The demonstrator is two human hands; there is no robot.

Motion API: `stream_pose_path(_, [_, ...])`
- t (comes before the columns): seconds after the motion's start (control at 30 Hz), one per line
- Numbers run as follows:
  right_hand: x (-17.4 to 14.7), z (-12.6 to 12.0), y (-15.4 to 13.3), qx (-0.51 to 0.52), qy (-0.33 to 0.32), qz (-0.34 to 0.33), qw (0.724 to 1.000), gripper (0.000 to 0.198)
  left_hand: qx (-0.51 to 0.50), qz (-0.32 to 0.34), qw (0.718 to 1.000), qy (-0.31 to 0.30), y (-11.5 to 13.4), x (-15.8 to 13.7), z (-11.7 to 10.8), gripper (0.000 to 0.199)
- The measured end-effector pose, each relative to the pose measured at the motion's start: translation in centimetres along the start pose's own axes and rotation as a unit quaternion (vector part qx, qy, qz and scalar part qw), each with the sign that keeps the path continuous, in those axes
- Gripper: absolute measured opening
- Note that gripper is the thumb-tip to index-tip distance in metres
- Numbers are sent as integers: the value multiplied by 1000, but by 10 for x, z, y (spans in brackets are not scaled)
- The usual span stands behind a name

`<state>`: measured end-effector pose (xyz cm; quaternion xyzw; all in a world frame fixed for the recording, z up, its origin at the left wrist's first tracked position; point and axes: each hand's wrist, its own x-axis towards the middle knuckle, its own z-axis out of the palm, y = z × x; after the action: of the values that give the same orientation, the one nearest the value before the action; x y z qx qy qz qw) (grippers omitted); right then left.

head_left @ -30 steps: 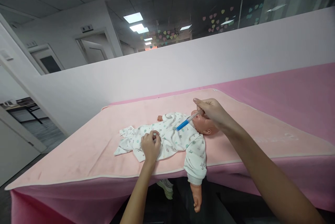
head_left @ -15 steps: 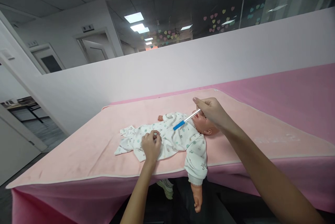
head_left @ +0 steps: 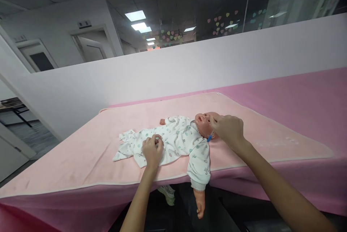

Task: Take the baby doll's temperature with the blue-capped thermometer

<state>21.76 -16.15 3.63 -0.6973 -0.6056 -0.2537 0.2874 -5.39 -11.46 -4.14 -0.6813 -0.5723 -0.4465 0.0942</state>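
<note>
A baby doll (head_left: 173, 140) in a white printed sleepsuit lies on its back, feet to the left and head to the right, with one arm hanging over the table's front edge. My left hand (head_left: 153, 149) rests on the doll's lower body, fingers curled in; whether they grip anything is hidden. Beside the doll's head, my right hand (head_left: 230, 130) is closed around a slim stick with a blue end (head_left: 209, 138). Only the blue end and a little of the shaft show below the fingers, near the doll's ear and shoulder.
A peach blanket (head_left: 89, 145) covers the pink table cover (head_left: 311, 105). Behind rises a low white wall (head_left: 189, 69) with glass above it. A shoe (head_left: 167, 194) shows below the table's front edge.
My right hand has shifted right and down, turning the stick from across the doll's chest to beside its head. The doll's face is now uncovered. My left hand stays on the doll.
</note>
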Motion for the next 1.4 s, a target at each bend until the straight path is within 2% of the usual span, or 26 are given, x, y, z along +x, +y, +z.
stream_pose_path(0.13, [-11, 11, 10, -44, -45, -43, 997, 36, 1, 3, 1000, -3, 2, 0, -1, 12])
stream_pose_path(0.27, [-16, 24, 16, -64, -36, -26, 997, 46, 0, 1, 1000, -4, 2, 0, -1, 12])
stream_pose_path(0.5, [-18, 34, 14, -65, -53, -29, 996, 38, -3, 0, 1000, -3, 2, 1, 0, 12])
stream_pose_path(0.7, [-24, 39, 13, -51, -21, -51, 997, 38, -1, 3, 1000, -3, 2, 0, 1, 12])
stream_pose_path(0.87, [-22, 44, 11, -30, -8, 19, 999, 48, 0, -1, 1000, -9, 3, -1, 1, 12])
stream_pose_path(1.03, [-22, 37, 20, -43, -72, 27, 996, 48, 0, 1, 1000, -5, 3, -1, 0, 12])
stream_pose_path(1.27, [-31, 31, 62, -43, -186, 166, 967, 54, 1, 1, 1000, -14, 2, -1, -1, 13])
stream_pose_path(1.4, [-40, 44, 80, -51, -249, 184, 950, 53, -1, -4, 1000, -11, 2, -1, -1, 13])
